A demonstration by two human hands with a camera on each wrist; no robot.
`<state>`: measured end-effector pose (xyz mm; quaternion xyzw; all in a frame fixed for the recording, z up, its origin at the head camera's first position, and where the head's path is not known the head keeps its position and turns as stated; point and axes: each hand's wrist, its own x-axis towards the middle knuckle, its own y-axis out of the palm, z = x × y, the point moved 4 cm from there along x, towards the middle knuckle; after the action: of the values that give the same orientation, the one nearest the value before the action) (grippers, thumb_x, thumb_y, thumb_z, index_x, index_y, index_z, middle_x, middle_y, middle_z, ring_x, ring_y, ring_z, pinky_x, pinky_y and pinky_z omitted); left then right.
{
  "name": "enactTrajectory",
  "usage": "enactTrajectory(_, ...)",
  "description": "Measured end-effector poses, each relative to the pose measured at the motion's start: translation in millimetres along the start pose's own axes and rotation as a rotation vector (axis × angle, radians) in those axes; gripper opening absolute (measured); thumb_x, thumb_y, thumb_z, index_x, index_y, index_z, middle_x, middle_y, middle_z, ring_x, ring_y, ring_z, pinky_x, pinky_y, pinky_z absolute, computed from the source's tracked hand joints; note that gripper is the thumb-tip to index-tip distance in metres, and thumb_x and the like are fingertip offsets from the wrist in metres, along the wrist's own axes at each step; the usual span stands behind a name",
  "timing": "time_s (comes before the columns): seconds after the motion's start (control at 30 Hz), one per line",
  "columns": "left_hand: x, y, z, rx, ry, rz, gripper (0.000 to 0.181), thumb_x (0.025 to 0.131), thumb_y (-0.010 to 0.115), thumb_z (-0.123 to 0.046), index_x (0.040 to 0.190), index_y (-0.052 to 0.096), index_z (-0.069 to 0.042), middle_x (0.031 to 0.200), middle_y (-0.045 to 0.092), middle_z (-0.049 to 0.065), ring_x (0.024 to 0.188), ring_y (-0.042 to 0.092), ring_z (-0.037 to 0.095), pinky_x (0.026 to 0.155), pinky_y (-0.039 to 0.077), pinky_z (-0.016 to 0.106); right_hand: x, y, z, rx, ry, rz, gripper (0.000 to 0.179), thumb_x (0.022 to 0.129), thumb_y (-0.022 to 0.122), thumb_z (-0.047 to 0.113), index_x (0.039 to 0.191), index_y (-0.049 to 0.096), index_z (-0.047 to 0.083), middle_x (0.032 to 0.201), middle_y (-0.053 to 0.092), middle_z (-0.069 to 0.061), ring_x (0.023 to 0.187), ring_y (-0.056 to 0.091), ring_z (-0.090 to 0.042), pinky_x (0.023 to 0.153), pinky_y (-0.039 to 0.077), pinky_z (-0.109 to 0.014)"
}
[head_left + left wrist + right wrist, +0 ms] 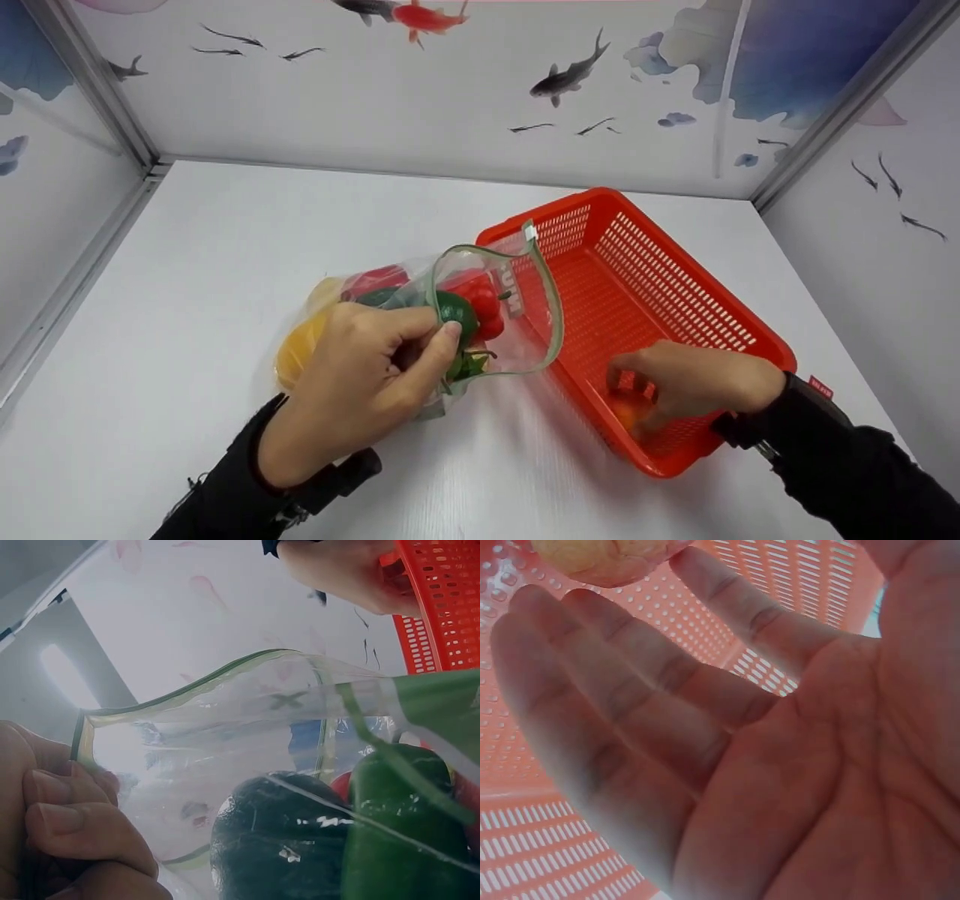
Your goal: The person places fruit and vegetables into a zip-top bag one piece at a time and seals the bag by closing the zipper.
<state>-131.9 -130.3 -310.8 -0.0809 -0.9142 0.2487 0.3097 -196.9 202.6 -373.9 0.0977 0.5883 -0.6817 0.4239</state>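
My left hand [360,382] pinches the rim of a clear zip bag [540,341] with a green-edged mouth, which stands open towards the basket. Through its film show a red bell pepper [484,300], a dark green avocado-like item [456,311], a green pepper [397,817] and something yellow [300,349]. Inside the red plastic basket [675,277], at its near corner, my right hand [686,379] reaches down over a rounded orange-yellow item [607,559]. The fingers [630,690] of that hand look loosely extended, one tip close to the item; the thumb's tip is out of view there.
A white table [225,217] carries the bag on the left and the basket on the right. White panels [375,105] printed with fish enclose the back and sides. The basket's near wall overlaps the bag's mouth in the head view.
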Motion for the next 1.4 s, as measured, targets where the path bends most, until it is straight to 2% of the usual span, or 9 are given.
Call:
enactTrajectory(0.3, 0.6, 0.7, 0.3, 0.001, -0.008, 0.007, 0.043, 0.103, 0.068, -0.017, 0.063, 0.053, -0.017, 0.056, 0.038, -0.010, 0.048, 0.037, 0.000, 0.044, 0.029, 0.021, 11.5, 2, 2, -0.042, -0.009, 0.035, 0.047, 0.080, 0.096, 0.028, 0.118, 0.070, 0.024, 0.099, 0.070, 0.005, 0.096, 0.064, -0.017, 0.084, 0.062, -0.041)
enactTrajectory(0.47, 0.8, 0.4, 0.6, 0.005, -0.016, 0.015, 0.041, 0.103, 0.069, -0.018, 0.064, 0.055, -0.017, 0.056, 0.039, -0.010, 0.048, 0.039, 0.001, 0.044, 0.031, 0.021, 7.0, -4, 0, 0.012, -0.017, 0.010, 0.046, 0.081, 0.095, 0.033, 0.119, 0.069, 0.029, 0.102, 0.069, 0.005, 0.099, 0.062, -0.017, 0.084, 0.060, -0.039)
enactTrajectory(0.57, 0.8, 0.1, 0.8, 0.002, -0.025, 0.019, 0.041, 0.103, 0.069, -0.018, 0.065, 0.055, -0.018, 0.056, 0.039, -0.010, 0.049, 0.040, 0.001, 0.044, 0.032, 0.021, -3.3, -17, -1, 0.059, -0.073, -0.074, 0.044, 0.084, 0.092, 0.034, 0.121, 0.069, 0.029, 0.105, 0.071, 0.006, 0.100, 0.066, -0.016, 0.085, 0.060, -0.036)
enactTrajectory(0.77, 1.2, 0.0, 1.2, -0.007, -0.041, 0.029, 0.041, 0.104, 0.069, -0.018, 0.065, 0.056, -0.018, 0.056, 0.039, -0.011, 0.049, 0.040, 0.002, 0.045, 0.033, 0.022, -33.9, -52, 4, 0.131, -0.269, -0.344, 0.043, 0.090, 0.088, 0.028, 0.127, 0.068, 0.021, 0.113, 0.073, 0.005, 0.098, 0.072, -0.010, 0.085, 0.062, -0.025)
enactTrajectory(0.93, 1.0, -0.5, 1.5, -0.005, -0.038, 0.027, 0.041, 0.103, 0.069, -0.018, 0.065, 0.055, -0.017, 0.056, 0.039, -0.010, 0.049, 0.040, 0.001, 0.044, 0.034, 0.022, -55.4, -72, 26, 0.160, -0.419, -0.571, 0.049, 0.089, 0.090, 0.017, 0.132, 0.067, 0.022, 0.120, 0.072, 0.008, 0.101, 0.072, -0.008, 0.087, 0.061, -0.020)
enactTrajectory(1.07, 0.6, -0.8, 1.7, -0.006, -0.041, 0.025, 0.041, 0.103, 0.069, -0.018, 0.065, 0.056, -0.017, 0.056, 0.040, -0.011, 0.048, 0.041, 0.001, 0.044, 0.034, 0.021, -62.0, -78, 48, 0.152, -0.517, -0.710, 0.058, 0.085, 0.090, 0.007, 0.137, 0.067, 0.019, 0.123, 0.072, 0.009, 0.104, 0.073, -0.006, 0.090, 0.058, -0.015)
enactTrajectory(1.2, 0.6, -0.9, 1.6, -0.011, -0.036, 0.018, 0.043, 0.103, 0.069, -0.017, 0.063, 0.053, -0.017, 0.056, 0.038, -0.011, 0.048, 0.039, 0.001, 0.044, 0.031, 0.020, -56.9, -79, 69, 0.173, -0.584, -0.778, 0.063, 0.083, 0.091, 0.002, 0.139, 0.066, 0.015, 0.125, 0.074, 0.006, 0.107, 0.074, -0.007, 0.092, 0.059, -0.016)
enactTrajectory(1.4, 0.7, -1.2, 0.7, -0.005, 0.007, -0.009, 0.048, 0.104, 0.068, -0.017, 0.061, 0.047, -0.017, 0.055, 0.035, -0.010, 0.047, 0.035, -0.001, 0.044, 0.024, 0.018, -35.3, -74, 95, 0.149, -0.638, -0.731, 0.062, 0.085, 0.091, 0.009, 0.141, 0.066, 0.016, 0.131, 0.072, 0.006, 0.111, 0.074, -0.008, 0.093, 0.061, -0.023)
